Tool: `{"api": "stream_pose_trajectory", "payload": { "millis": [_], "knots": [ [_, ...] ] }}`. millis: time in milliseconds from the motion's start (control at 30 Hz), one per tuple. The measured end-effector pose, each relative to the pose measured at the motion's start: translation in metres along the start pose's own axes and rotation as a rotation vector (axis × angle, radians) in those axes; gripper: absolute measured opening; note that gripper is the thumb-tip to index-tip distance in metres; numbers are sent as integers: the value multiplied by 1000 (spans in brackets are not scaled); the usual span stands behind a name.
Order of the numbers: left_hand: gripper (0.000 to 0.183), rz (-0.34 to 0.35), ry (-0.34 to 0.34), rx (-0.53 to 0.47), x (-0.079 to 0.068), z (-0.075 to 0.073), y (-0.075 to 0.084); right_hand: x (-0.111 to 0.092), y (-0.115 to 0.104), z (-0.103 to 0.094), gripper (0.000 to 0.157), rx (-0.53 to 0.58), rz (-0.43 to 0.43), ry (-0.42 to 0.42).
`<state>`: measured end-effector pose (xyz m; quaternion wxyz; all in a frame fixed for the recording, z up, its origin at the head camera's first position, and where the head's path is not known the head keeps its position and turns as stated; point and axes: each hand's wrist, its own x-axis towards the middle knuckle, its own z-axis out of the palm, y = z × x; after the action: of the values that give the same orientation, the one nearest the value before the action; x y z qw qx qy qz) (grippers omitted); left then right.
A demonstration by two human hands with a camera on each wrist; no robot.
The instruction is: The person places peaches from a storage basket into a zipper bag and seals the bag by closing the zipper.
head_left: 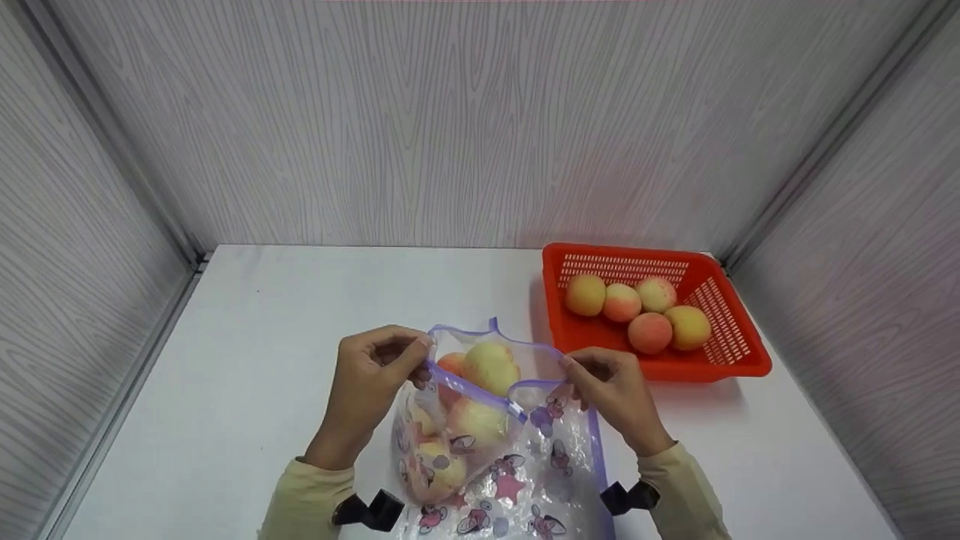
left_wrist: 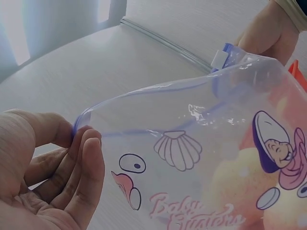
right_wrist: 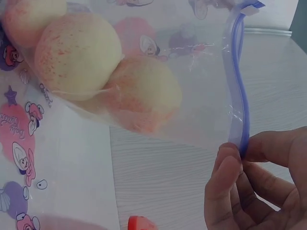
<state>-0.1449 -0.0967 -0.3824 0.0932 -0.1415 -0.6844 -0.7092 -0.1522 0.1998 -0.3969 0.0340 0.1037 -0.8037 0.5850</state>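
Note:
A clear zip bag (head_left: 442, 450) with purple edging and cartoon prints stands at the table's front, its mouth spread apart. Inside it sit several peaches (head_left: 491, 367), pale yellow with a pink blush. My left hand (head_left: 375, 386) pinches the left corner of the mouth between thumb and fingers. At the opposite corner my right hand (head_left: 619, 390) pinches the purple rim the same way. A white slider (left_wrist: 219, 60) shows on the zip in the left wrist view. Through the clear film in the right wrist view, peaches (right_wrist: 79, 55) press against the bag's side.
To the right at the back stands a red plastic basket (head_left: 671, 369) holding several peaches (head_left: 649, 333). Beneath the bag lies a flat printed bag (head_left: 559, 487) with a purple edge. Grey wood-grain panels (head_left: 375, 120) wall the white table (head_left: 247, 360) at the back and sides.

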Motion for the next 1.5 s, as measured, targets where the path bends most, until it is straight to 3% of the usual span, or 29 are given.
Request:
{"api": "stream_pose_trajectory", "payload": {
  "millis": [300, 433, 600, 733, 833, 1000, 1100, 1233, 1367, 1500],
  "knots": [
    [10, 1, -15, 22, 2, 0, -2, 8, 3, -8, 10, -61, -13, 23],
    [12, -4, -15, 18, 2, -2, -3, 19, 1, -22, 11, -121, -124, 132],
    [12, -13, -16, 19, 2, -3, -4, 47, 16, -50, 20, -300, -266, 361],
    [11, -18, -23, 21, 1, -4, -5, 73, 31, -74, 31, -411, -302, 515],
    [12, -20, -27, 20, 1, -4, -5, 87, 43, -89, 40, -499, -266, 566],
    [10, -19, -32, 16, 1, -3, -4, 103, 68, -107, 53, -641, -75, 524],
    [10, -16, -34, 23, 1, -3, -4, 108, 84, -114, 64, -697, 96, 443],
    [12, -16, -34, 24, 2, -3, -3, 108, 107, -118, 74, -753, 265, 309],
    [13, -19, -35, 17, 2, -4, -3, 104, 127, -120, 74, -782, 379, 183],
    [12, -19, -33, 11, 2, -4, -4, 98, 140, -122, 72, -827, 414, 98]
  ]
}}
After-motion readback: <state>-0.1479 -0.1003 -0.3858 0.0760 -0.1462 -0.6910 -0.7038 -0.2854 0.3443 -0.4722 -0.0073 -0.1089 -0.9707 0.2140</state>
